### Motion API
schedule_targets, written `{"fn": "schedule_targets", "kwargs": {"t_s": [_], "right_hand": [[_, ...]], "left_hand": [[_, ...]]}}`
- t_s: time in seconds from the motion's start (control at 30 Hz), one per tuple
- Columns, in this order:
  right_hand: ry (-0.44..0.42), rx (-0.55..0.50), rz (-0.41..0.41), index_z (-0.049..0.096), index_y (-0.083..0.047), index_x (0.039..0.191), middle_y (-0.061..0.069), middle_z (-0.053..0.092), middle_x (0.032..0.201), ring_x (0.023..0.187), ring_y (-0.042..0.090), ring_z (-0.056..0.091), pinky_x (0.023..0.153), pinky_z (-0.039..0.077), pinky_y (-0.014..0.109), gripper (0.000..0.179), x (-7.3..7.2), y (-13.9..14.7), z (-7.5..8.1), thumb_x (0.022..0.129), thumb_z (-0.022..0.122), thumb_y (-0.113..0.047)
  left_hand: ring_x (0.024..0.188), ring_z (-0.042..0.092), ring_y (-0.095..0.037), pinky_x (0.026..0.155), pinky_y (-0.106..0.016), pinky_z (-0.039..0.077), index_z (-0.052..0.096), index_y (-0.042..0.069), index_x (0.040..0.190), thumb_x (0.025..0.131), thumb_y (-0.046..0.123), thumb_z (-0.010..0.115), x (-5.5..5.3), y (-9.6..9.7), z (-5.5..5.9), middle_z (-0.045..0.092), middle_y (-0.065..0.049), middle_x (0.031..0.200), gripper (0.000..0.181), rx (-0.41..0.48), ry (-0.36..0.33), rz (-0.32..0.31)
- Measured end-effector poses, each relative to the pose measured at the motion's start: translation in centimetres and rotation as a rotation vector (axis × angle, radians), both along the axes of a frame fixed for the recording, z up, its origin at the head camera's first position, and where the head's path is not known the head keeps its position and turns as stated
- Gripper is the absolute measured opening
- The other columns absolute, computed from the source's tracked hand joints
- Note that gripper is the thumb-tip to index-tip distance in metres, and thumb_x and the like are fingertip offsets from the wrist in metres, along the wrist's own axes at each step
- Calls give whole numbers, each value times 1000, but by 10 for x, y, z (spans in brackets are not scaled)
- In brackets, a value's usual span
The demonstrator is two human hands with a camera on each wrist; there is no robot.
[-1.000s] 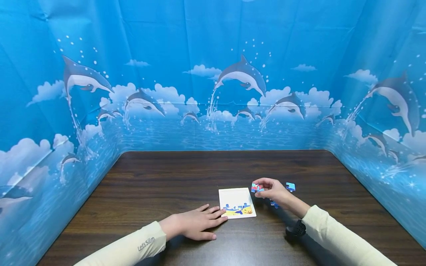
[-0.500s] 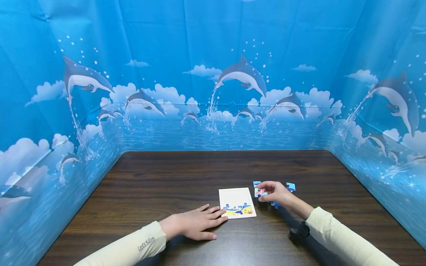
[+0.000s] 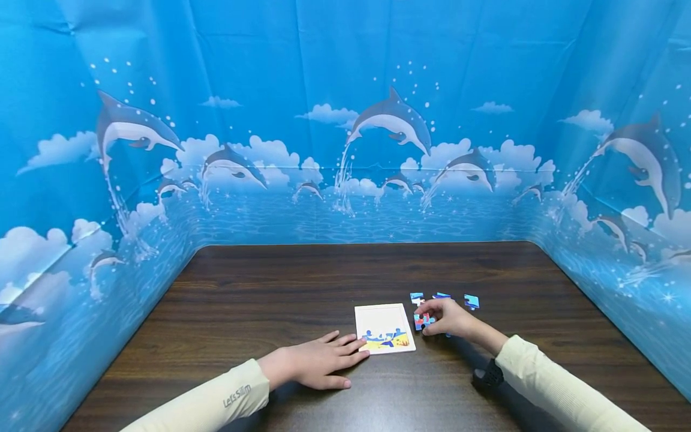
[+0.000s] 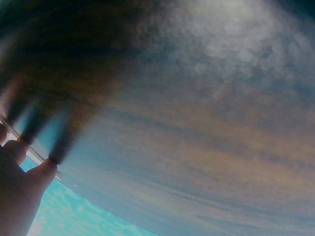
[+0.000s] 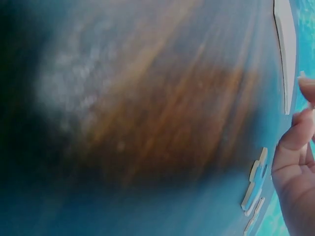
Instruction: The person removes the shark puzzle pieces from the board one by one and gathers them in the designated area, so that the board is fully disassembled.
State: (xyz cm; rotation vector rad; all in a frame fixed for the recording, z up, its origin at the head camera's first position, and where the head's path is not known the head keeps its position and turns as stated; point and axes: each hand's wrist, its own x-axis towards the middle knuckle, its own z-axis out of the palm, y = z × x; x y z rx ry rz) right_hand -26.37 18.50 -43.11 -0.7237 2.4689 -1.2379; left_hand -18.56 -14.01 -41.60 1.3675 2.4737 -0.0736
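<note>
In the head view a square puzzle board (image 3: 380, 317) lies on the table, its lower part filled with yellow and blue pieces, its upper part bare white. My left hand (image 3: 321, 361) rests with fingers spread, fingertips on the board's lower left edge. To the right of the board, my right hand (image 3: 448, 319) pinches a red and blue puzzle piece (image 3: 422, 322) between thumb and fingers. Just beyond that hand lie a blue and white piece (image 3: 417, 296) and a blue piece (image 3: 441, 295), both partly covered. The right wrist view shows its thumb side near the board's edge (image 5: 287, 59).
Another blue puzzle piece (image 3: 471, 301) lies to the right of the right hand. The dark wooden table (image 3: 259, 288) is enclosed by a blue dolphin-print curtain (image 3: 302, 72). A black wrist device (image 3: 488, 373) sits under the right sleeve.
My right hand has drawn the red and blue piece slightly right and towards me, beside the board. Pieces behind the hand now show. The left hand has stayed still.
</note>
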Motion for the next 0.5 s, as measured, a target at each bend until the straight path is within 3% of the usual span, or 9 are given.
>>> {"fn": "schedule_targets", "kwargs": {"t_s": [0.2,0.5], "right_hand": [[69,91,16,66,3,103,5,59,86,65,9,43,54,40,21,32,-2,-1,-1,72,73,-2],[84,139,-29,68,1,101,5,62,85,67,10,45,55,41,21,32,-2,-5,-2,71,75,-2]], "left_hand": [[147,14,-22,116,-51,20,14,21,152,100,47,31,0,0,-2,12,-2,159,61,-1,2,0],[147,14,-22,115,-51,20,14,21,152,100,47,31,0,1,-2,13,-2,159,61,-3,7,1]]}}
